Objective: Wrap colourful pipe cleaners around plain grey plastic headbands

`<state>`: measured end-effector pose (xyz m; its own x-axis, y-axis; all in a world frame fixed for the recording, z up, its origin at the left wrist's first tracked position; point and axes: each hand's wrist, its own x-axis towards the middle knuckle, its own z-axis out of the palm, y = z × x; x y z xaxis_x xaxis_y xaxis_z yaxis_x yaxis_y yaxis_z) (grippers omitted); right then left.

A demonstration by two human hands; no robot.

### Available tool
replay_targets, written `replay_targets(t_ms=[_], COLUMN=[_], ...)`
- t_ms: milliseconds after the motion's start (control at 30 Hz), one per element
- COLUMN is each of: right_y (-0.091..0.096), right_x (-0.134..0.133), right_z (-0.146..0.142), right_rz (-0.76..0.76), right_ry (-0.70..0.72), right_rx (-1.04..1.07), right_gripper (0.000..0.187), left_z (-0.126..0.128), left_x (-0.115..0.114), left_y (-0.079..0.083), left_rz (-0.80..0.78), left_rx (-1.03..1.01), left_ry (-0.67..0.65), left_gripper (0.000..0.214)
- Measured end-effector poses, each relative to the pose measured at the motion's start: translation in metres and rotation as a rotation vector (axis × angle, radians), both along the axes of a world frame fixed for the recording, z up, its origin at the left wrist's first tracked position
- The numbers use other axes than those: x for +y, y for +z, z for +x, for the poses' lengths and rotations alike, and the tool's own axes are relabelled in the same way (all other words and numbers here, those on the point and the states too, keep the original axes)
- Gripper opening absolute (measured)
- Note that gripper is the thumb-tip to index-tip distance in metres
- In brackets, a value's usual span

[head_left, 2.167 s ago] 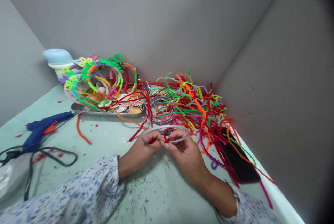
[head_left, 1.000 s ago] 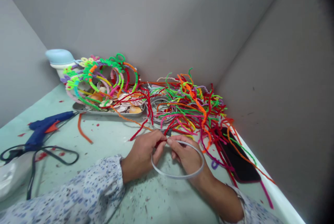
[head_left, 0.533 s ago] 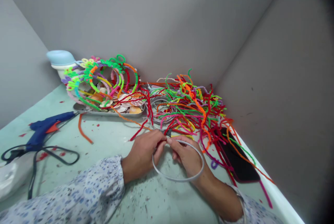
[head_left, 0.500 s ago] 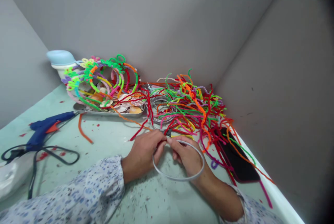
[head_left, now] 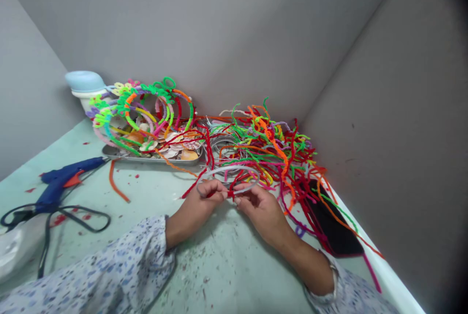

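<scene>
A thin grey ring is held between both hands, its far arc standing above the fingers. On its near side, between the fingertips, sits a short wrap of red pipe cleaner. My left hand pinches the ring just left of this red wrap. From the other side, my right hand grips it close to the red part, thumb and forefinger together. Right behind the hands lies a tangled pile of coloured pipe cleaners. Coils of silvery wire rest at the pile's left.
A metal tray of shells carries several pipe-cleaner-covered rings. Behind them stands a bottle with a blue lid. At left lie a blue glue gun, its black cord, and a white bag. A dark phone is at right.
The grey ring has swung from hanging toward me to pointing away, above the fingers. The red wrap now shows between my fingertips, and my hands have shifted their grip slightly.
</scene>
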<state>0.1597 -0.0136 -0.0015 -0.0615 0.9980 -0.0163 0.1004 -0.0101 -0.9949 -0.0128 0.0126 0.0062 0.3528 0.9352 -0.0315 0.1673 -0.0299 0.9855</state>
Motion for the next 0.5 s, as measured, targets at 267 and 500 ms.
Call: replay_targets(t_ms=[267, 500], right_y=[-0.0101, -0.0070], right_x=[-0.0010, -0.0022], right_z=[-0.0008, 0.0029], right_rz=[0.147, 0.332], right_ry=[0.014, 0.018], right_rx=[-0.092, -0.222], right_gripper=[0.013, 0.009], left_z=[-0.0005, -0.0064], left_x=[0.0049, 0.0089], left_y=[0.0093, 0.0086], left_rz=[-0.180, -0.210], left_rx=[-0.140, -0.112], left_ry=[-0.100, -0.185], left_gripper=[0.011, 0.010])
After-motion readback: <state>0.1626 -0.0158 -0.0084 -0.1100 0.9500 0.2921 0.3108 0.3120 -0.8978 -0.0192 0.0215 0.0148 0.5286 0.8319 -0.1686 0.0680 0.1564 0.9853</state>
